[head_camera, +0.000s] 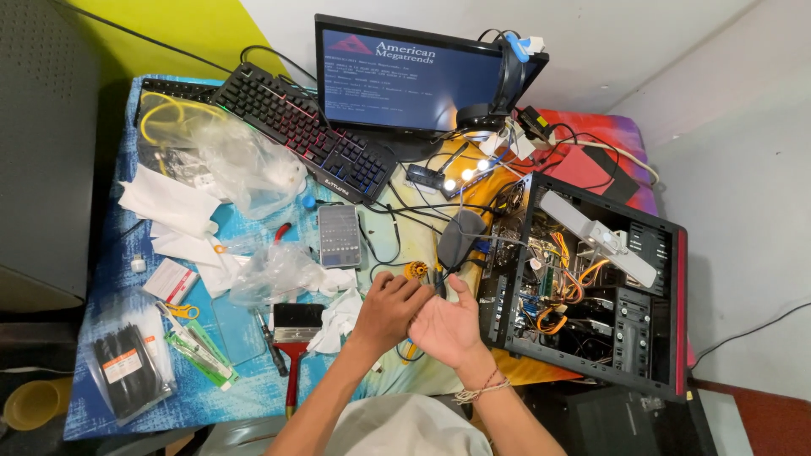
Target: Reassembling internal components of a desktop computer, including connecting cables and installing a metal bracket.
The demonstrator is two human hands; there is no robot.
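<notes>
My left hand and my right hand meet in front of me, over the near edge of the table. The right hand lies palm up with thumb and fingers spread; a string bracelet circles its wrist. My left hand's fingers curl against the right palm, and anything inside them is hidden. A small round orange-gold part sits on the table just beyond the left fingertips. An open black computer case lies on its side directly right of my hands, its orange cables showing.
A lit monitor and a backlit keyboard stand at the back. A red-handled brush, a screwdriver, a grey keypad device, plastic bags, tissues and a bag of cable ties crowd the left side.
</notes>
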